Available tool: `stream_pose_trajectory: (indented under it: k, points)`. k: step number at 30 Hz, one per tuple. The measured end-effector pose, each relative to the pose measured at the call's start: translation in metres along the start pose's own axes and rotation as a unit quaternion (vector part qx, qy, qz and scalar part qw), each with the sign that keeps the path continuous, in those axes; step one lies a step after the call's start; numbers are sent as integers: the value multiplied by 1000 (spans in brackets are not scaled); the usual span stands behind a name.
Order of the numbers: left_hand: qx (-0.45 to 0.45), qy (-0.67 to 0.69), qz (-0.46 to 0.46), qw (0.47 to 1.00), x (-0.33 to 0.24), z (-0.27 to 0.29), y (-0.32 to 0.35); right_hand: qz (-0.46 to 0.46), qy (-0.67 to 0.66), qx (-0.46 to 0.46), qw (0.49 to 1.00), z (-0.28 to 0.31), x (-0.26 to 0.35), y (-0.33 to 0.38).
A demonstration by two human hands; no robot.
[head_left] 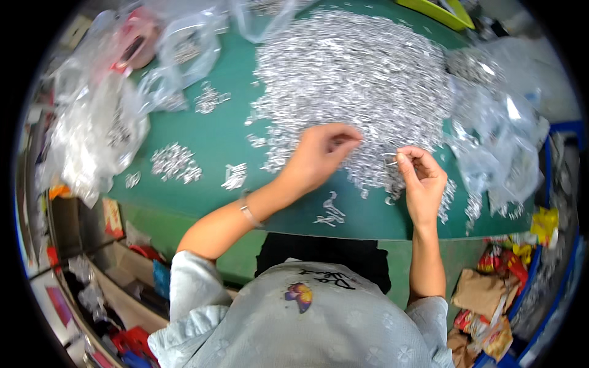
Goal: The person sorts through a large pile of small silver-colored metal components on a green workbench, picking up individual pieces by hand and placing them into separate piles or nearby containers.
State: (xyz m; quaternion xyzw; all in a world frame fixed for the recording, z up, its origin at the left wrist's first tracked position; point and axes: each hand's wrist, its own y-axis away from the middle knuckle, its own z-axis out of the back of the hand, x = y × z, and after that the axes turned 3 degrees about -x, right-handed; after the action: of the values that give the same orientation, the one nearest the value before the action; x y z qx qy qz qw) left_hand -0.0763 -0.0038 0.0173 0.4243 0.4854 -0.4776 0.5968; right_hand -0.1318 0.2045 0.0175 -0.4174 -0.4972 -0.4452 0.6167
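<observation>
A wide heap of small silver metal pieces (353, 80) covers the middle of the green table (239, 135). Over the heap's near left part, my left hand (322, 153) is curled with thumb and forefinger brought together. Motion blurs its fingertips, and whatever they may hold cannot be made out. To its right, my right hand (423, 181) pinches a small silver metal piece (391, 159) between thumb and fingertips, just above the heap's near edge. A few loose chain-like pieces (332, 210) lie on the table between my forearms.
Smaller piles of metal pieces (176, 163) and a neat little stack (234, 176) lie at the left. Clear plastic bags (101, 132) crowd the left side, with more bags (500, 141) at the right. A yellow-green tray (438, 12) stands at the far right.
</observation>
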Motion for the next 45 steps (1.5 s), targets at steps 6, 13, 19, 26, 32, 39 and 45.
stream_pose_trajectory:
  k: [6,13,19,26,32,39,45]
  points:
    - [-8,-112,-63,992,0,19,31,51,63,-252,964,105,13,35]
    - [-8,-128,-50,990,3,16,42,61,120,-502,854,296,-73,47]
    - [5,-134,-51,990,-3,11,43,-21,83,-530,844,354,-109,6]
    - [-17,-147,-48,988,-1,17,49,-16,128,-461,878,356,-107,18]
    - [61,-100,-41,992,-15,-3,56,-25,28,-146,989,122,11,44]
    - [77,-32,73,994,-27,-13,75,67,74,106,989,-12,20,55]
    - [-78,-85,48,992,-13,27,101,79,94,126,984,-22,19,44]
